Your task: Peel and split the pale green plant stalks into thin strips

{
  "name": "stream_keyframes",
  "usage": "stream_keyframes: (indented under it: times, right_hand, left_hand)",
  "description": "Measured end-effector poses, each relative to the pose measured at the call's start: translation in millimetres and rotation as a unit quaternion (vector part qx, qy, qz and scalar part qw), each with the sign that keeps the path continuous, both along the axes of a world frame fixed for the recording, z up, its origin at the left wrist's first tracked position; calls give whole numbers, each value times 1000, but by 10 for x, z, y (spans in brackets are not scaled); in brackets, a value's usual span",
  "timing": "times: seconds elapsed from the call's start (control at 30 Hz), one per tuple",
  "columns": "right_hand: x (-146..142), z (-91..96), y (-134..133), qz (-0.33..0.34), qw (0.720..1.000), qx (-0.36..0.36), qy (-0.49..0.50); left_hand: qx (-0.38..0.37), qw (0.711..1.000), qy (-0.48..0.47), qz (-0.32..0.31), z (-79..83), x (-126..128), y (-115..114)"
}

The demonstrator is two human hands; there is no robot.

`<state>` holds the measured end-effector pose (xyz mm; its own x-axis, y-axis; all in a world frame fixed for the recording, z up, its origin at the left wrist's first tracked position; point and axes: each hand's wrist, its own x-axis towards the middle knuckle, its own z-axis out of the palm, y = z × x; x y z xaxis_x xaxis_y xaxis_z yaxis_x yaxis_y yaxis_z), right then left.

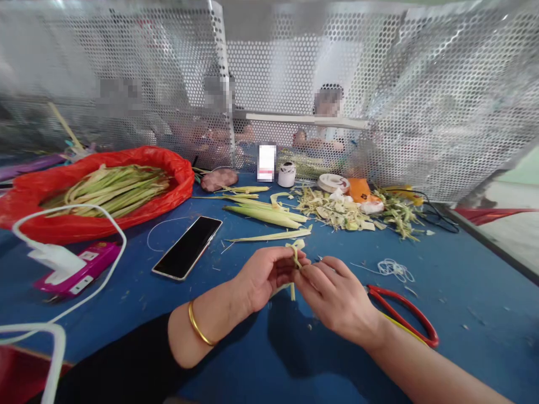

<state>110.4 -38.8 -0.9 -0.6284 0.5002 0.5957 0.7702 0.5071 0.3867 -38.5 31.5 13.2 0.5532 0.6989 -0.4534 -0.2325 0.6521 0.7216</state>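
Over the blue tabletop my left hand (pixel 269 275) curls its fingers round a folded, pale green leaf strip (pixel 296 249), whose looped top pokes up above the fingertips. My right hand (pixel 332 292) pinches at the same strip from the right, its fingertips meeting those of the left. A narrow end of leaf hangs below the fingers. Part of the strip is hidden by both hands. Beside my right forearm lie red-handled scissors (pixel 410 314), partly covered by the arm. A tangle of white string (pixel 393 270) rests just beyond them. Long pale green leaves (pixel 265 213) lie ahead of the hands.
At the left stands a red plastic bag (pixel 168 196) full of leaf strips, with a purple power strip (pixel 78 269) and white cable before it. A phone (pixel 187 248) lies left of centre. Leaf scraps (pixel 337 210) and a tape roll (pixel 332 183) sit before the perforated screen (pixel 295 67); people sit behind it.
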Motion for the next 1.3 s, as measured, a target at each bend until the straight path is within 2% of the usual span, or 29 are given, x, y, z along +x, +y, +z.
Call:
stream_keyframes:
  times: [0.23, 0.37, 0.53, 0.6, 0.7, 0.77, 0.83, 0.93, 1.0, 1.07, 1.1, 1.17, 1.23, 1.27, 1.3]
  right_hand:
    - [50, 59, -6, 14, 997, -29, 77]
    - [44, 59, -25, 41, 984, -40, 170]
    - [24, 55, -25, 92, 972, -106, 189]
    - [9, 52, -23, 99, 957, -146, 231]
    - [-15, 61, -27, 70, 914, -204, 344]
    - [-24, 76, -30, 58, 891, -237, 384]
    - [-25, 92, -34, 67, 893, -258, 362]
    - [-21, 95, -38, 70, 913, -254, 311]
    - [-27, 79, -41, 63, 912, -243, 325]
    - [-44, 56, -38, 32, 887, -239, 393]
    - [-55, 45, -34, 10, 865, -243, 438]
    - [-77, 26, -19, -31, 803, -274, 528]
    - [-89, 17, -4, -39, 746, -317, 584]
    - [-89, 18, 1, -35, 730, -332, 597]
    - [-84, 23, 3, -30, 724, -339, 600]
  left_hand:
    - [148, 988, 37, 0, 21, -11, -22]
    - [185, 982, 40, -7, 50, -4, -32]
    - [207, 977, 59, -17, 50, 6, -38]
    - [210, 975, 63, -30, 51, 10, -43]
    - [211, 975, 59, -40, 59, 10, -56]
    - [213, 975, 58, -36, 61, 7, -62]
    - [217, 974, 59, -38, 57, 3, -62]
    - [226, 971, 61, -43, 42, 3, -56]
    - [233, 969, 67, -37, 38, 9, -54]
    - [246, 966, 74, -28, 43, 16, -56]
    - [256, 963, 76, -24, 48, 19, -58]
    - [279, 956, 87, -16, 59, 23, -62]
    - [302, 947, 108, -5, 62, 23, -60]
    - [313, 942, 120, 0, 57, 22, -55]
    - [324, 937, 132, 7, 50, 20, -48]
